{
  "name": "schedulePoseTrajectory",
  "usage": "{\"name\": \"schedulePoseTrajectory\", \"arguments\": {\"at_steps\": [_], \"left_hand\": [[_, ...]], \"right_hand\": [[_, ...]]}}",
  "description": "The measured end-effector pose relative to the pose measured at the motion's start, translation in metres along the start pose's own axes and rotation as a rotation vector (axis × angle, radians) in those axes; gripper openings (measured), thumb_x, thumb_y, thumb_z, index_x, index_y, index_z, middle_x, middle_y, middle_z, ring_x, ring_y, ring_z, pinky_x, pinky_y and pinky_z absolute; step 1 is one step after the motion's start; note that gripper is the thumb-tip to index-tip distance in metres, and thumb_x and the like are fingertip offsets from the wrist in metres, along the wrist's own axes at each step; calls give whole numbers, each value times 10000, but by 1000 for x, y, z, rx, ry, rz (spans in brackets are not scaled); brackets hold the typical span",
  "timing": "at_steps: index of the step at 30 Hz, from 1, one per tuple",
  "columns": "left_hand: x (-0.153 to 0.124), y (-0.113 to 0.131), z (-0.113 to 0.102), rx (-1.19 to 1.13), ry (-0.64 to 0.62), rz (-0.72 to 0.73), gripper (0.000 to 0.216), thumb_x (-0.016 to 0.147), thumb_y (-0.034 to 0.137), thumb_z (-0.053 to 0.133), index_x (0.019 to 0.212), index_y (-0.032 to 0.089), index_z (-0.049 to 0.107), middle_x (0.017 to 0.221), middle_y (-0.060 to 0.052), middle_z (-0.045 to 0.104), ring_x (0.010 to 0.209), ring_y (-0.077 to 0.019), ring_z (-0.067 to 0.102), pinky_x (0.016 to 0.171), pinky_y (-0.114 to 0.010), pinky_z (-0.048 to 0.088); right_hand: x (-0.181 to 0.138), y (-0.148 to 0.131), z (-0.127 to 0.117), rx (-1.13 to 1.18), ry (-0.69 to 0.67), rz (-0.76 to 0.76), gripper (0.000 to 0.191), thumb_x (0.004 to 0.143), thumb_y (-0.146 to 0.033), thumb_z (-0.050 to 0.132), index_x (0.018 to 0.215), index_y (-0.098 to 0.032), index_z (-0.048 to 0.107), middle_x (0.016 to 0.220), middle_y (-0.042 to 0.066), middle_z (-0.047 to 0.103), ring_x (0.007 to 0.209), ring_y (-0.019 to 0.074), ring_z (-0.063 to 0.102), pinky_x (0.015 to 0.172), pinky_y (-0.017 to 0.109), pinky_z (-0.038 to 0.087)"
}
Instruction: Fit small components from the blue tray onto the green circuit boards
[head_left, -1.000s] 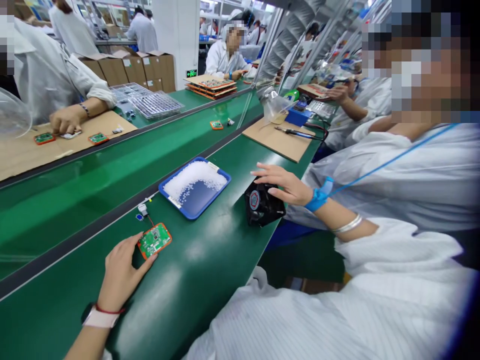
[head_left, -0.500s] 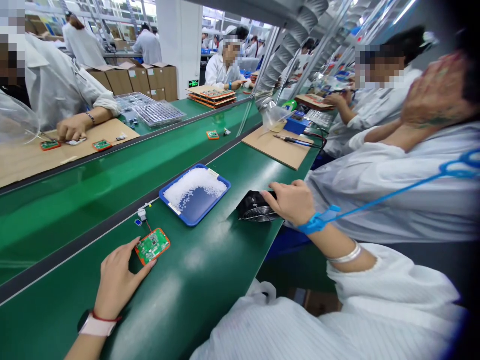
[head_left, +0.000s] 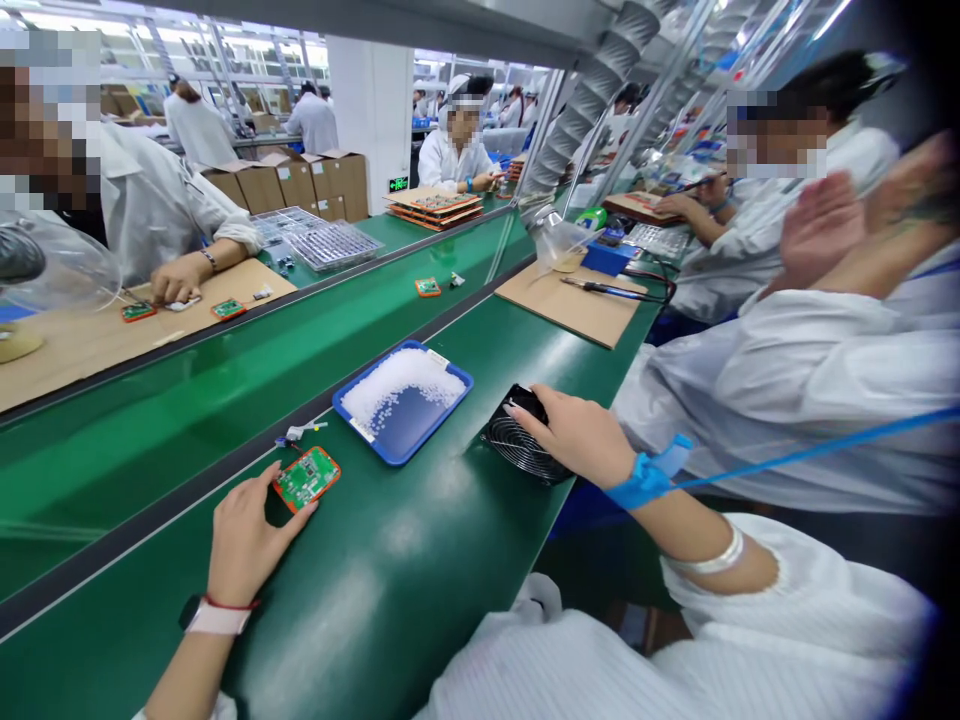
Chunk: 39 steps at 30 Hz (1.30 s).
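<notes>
My left hand [head_left: 244,530] grips a green circuit board [head_left: 307,478] with an orange edge between thumb and fingers, low over the green bench [head_left: 360,600]. A short cable with a small white connector [head_left: 304,432] trails from the board's far side. My right hand [head_left: 574,430] is closed on the edge of a black fan [head_left: 525,437], whose round wire guard faces up toward me. The fan is tilted at the bench's near edge, and my hand hides its right side. A blue strap [head_left: 645,478] circles my right wrist.
Between my hands, farther back, lies a blue tray [head_left: 397,455] of white pellets. A cardboard sheet [head_left: 555,300] carries a soldering iron [head_left: 604,288]. Another circuit board [head_left: 427,288] sits on the green belt [head_left: 300,350]. Co-workers sit opposite and at right.
The fan has tipped so its wire guard shows more fully, with my right hand still on it. My left hand keeps hold of the circuit board. The whole view has shifted slightly.
</notes>
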<state>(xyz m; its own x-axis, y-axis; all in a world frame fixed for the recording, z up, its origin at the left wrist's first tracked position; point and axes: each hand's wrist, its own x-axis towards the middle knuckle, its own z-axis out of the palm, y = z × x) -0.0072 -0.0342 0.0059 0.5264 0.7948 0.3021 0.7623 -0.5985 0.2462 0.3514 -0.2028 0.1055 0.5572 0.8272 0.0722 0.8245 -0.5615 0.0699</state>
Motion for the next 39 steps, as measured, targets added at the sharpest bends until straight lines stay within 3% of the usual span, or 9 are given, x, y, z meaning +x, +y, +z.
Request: {"name": "schedulePoseTrajectory", "arguments": {"at_steps": [14,18,20,22,26,30,34,37,39], "left_hand": [[-1,-7,5,-75,-100,49,742,746,650,481,1272,132,411,1158,-151,553,1080,-317,504,901,-439,403],[1,-5,5,-95,-107,69,711,739,634,510,1264,162,425,1183,-145,550,1089,-318,508,915,-451,397],[1,-2,4,-129,-110,69,688,733,614,533,1247,165,448,1155,-145,572,1057,-318,533,906,-454,402],[2,0,4,-204,-107,23,712,688,604,588,1238,170,457,1115,-138,599,1024,-321,554,901,-461,404],[11,-4,1,-634,-113,-329,745,609,544,688,1223,198,449,989,-83,666,971,-278,599,881,-427,431],[45,-19,-12,-1210,84,-669,543,597,495,711,1004,170,558,799,-27,675,737,-173,639,681,-283,492],[102,-38,-25,-1312,392,-599,415,698,544,604,859,166,546,713,-12,634,725,-150,644,651,-260,505],[140,-53,-18,-1168,555,-551,335,804,479,522,1030,234,496,931,-17,646,948,-162,624,749,-287,510],[153,-63,-4,-1075,559,-526,383,793,439,565,1116,257,468,1022,-26,635,1007,-179,600,792,-320,507]], "right_hand": [[-5,-12,-6,-23,-24,121,480,875,-551,313,969,-147,555,819,156,672,742,327,652,574,392,463],[-9,-23,-11,219,281,22,461,871,-489,398,1135,-128,510,1178,207,569,1100,349,531,837,477,463],[-12,-45,-11,418,435,-108,460,866,-464,428,1177,-131,489,1294,199,479,1214,329,429,966,495,393],[-13,-81,-6,632,453,-296,423,858,-440,460,1168,-155,499,1279,169,488,1206,298,432,1001,490,372],[-13,-170,22,965,154,-804,368,830,-406,527,1110,-167,524,1197,119,533,1143,213,487,981,364,419],[-27,-220,51,1258,173,-851,326,835,-291,505,1143,-186,477,1271,117,436,1222,195,402,1028,372,363],[-41,-226,69,1388,92,-901,302,808,-209,503,1108,-191,479,1227,121,430,1182,204,414,999,397,380],[-41,-231,79,1388,-95,-882,248,797,-168,504,1042,-199,504,1163,104,465,1132,194,454,973,395,399],[-39,-238,85,1366,-203,-832,200,784,-147,517,977,-199,528,1135,97,481,1108,195,473,950,396,414]]}}
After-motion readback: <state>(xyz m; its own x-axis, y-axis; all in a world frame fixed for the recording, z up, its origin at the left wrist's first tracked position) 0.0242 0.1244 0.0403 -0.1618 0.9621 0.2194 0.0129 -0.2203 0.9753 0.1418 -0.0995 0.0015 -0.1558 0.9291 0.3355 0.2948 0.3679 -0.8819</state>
